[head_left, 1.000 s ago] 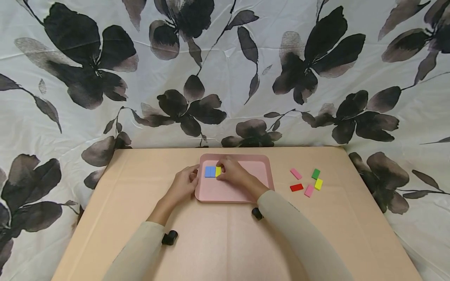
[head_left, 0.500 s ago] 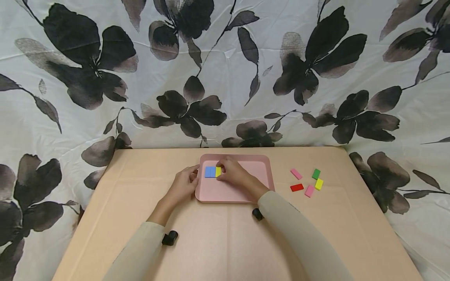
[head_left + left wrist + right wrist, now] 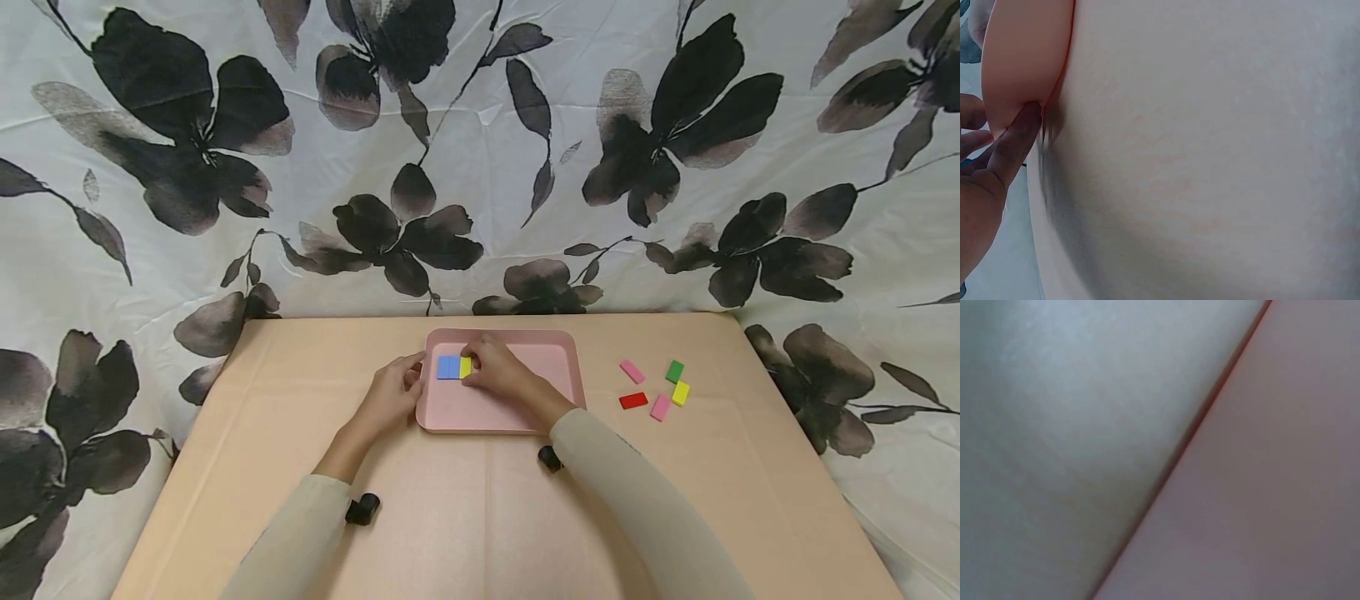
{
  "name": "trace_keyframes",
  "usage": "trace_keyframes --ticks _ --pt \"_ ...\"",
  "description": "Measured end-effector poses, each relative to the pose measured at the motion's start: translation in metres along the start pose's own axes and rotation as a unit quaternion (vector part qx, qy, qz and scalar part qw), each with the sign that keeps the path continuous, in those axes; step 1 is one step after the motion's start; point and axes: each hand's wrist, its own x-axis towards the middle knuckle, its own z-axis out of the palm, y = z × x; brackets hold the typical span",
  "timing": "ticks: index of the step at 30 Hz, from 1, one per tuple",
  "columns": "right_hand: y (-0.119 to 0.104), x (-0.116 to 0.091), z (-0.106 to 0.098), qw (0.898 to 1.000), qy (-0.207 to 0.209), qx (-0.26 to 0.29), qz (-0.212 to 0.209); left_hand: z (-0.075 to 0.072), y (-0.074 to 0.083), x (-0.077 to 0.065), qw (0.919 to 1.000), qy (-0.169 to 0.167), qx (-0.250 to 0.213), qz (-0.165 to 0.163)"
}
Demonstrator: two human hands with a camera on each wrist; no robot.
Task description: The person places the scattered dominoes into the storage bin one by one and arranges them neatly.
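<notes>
A pink tray (image 3: 501, 417) lies in the middle of the tan table. At its back left lie two blue tiles (image 3: 447, 367) with a yellow tile (image 3: 466, 367) set against their right side. My right hand (image 3: 475, 367) reaches into the tray and pinches the yellow tile with curled fingertips. My left hand (image 3: 412, 380) grips the tray's left rim. In the left wrist view a finger (image 3: 1013, 140) presses against the tray rim (image 3: 1022, 56). The right wrist view is a blur of tray surface (image 3: 1272, 487); no hand shows there.
Several loose tiles lie on the table right of the tray: pink (image 3: 632, 372), green (image 3: 674, 372), yellow (image 3: 680, 393), red (image 3: 633, 401) and another pink (image 3: 659, 407). A flower-print cloth (image 3: 480, 167) hangs behind and around the table (image 3: 300, 467).
Hardly anything moved: both hands stay where they were, the right on the yellow tile and the left at the tray's rim.
</notes>
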Motion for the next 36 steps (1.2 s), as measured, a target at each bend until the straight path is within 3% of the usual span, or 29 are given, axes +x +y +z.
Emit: trace_keyframes --ticks 17,21,25,28,36 --pt "-0.001 -0.007 -0.006 1.0 0.0 -0.004 0.0 0.002 -0.002 0.001 1.0 0.002 -0.003 -0.007" --pt "-0.003 -0.018 -0.017 0.999 -0.003 0.03 0.025 0.002 -0.001 0.001 1.0 0.002 0.0 -0.008" --pt "-0.004 -0.031 -0.029 0.999 0.006 0.039 0.011 0.002 -0.001 -0.001 1.0 0.003 0.002 -0.007" --pt "-0.003 -0.042 -0.04 0.999 0.021 0.049 -0.007 0.002 0.0 -0.001 1.0 0.004 0.005 -0.002" --pt "0.006 -0.083 -0.07 0.994 0.082 0.077 0.006 0.002 0.001 -0.007 1.0 -0.001 0.005 -0.007"
